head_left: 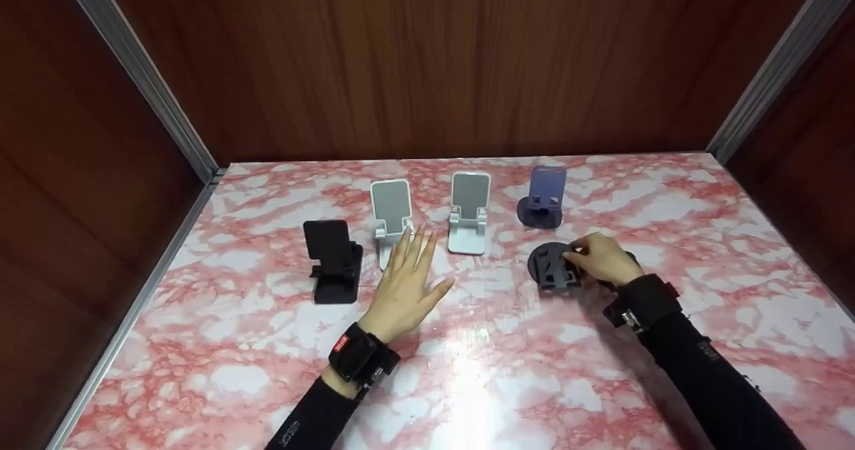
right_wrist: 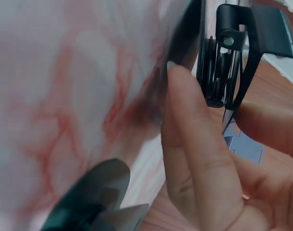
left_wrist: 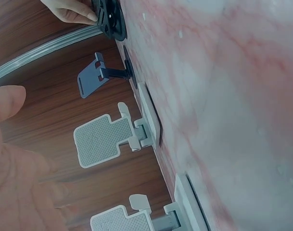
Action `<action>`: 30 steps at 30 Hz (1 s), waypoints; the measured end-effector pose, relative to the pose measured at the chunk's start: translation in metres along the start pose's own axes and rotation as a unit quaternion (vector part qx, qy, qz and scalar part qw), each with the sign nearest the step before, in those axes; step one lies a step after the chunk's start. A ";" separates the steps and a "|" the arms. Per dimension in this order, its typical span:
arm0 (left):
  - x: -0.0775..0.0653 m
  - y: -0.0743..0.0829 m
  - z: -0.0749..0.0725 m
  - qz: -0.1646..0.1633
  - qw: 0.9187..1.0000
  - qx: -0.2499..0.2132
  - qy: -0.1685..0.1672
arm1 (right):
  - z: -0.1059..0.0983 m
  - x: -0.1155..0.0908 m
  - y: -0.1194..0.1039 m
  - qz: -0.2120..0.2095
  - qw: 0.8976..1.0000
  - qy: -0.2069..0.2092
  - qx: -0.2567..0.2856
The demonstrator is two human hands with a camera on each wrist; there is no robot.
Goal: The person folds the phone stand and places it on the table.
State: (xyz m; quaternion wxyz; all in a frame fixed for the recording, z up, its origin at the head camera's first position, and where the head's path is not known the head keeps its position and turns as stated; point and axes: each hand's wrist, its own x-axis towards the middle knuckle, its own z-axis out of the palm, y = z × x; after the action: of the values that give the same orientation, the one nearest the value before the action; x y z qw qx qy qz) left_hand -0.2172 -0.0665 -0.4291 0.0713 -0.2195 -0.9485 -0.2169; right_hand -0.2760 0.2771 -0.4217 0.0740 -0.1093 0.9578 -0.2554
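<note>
My right hand (head_left: pixel 604 260) pinches the edge of a black phone stand (head_left: pixel 554 268) with a round base, folded down. In the right wrist view thumb and fingers hold the black stand (right_wrist: pixel 221 72) from both sides. With fingers straight and spread, my left hand (head_left: pixel 401 296) holds nothing; its fingertips overlap the base of a white phone stand (head_left: pixel 392 199) in the head view. Another white phone stand (head_left: pixel 469 196) stands upright to its right. Behind the held stand is a purple phone stand (head_left: pixel 548 186) on a dark round base.
A black phone stand (head_left: pixel 336 263) stands upright at the left. A dark object (right_wrist: pixel 100 192) shows near the right wrist, mostly hidden by the hand in the head view. Wooden panels (head_left: pixel 461 63) wall in the marbled red and white table (head_left: pixel 507 376).
</note>
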 end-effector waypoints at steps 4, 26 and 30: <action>0.000 0.000 -0.002 0.000 1.000 -0.004 -0.002 | 0.002 0.001 -0.001 -0.007 1.000 0.010 -0.023; -0.001 -0.002 0.000 0.005 1.000 -0.009 0.009 | 0.006 0.002 -0.012 0.000 0.992 0.054 -0.116; 0.000 -0.001 0.001 0.011 1.000 -0.007 0.013 | 0.008 0.001 -0.016 -0.005 0.987 0.076 -0.139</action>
State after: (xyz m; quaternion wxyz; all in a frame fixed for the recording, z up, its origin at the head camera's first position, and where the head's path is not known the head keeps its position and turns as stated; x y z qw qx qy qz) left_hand -0.2173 -0.0668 -0.4302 0.0842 -0.2272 -0.9436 -0.2255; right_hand -0.2730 0.2598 -0.4208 -0.0161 -0.1033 0.9863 -0.1279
